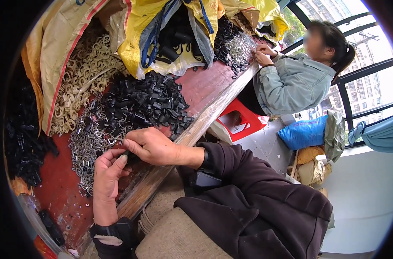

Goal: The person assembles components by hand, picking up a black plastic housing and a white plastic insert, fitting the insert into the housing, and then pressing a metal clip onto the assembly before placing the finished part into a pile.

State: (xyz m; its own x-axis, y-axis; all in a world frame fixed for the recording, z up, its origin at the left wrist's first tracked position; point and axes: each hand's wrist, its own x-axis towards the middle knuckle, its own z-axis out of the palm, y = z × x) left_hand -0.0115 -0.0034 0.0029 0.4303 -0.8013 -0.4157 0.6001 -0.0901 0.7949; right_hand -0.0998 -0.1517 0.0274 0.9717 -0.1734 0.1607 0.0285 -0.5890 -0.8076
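Handling the small dark part (127,153) well called for a light, steady fingertip grip. Both hands pinched it, the left hand (106,173) below and the right hand (153,146) above, though fingers hid most of its shape. It sat between them, near the metal hooks (86,151) on the worktop (66,192).

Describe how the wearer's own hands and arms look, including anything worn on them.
Both the left hand and right hand are bare, without gloves. A dark brown, almost black sleeve covers the right arm. Black bands circle both wrists; the left band shows a pale patch. No cables are visible on either.
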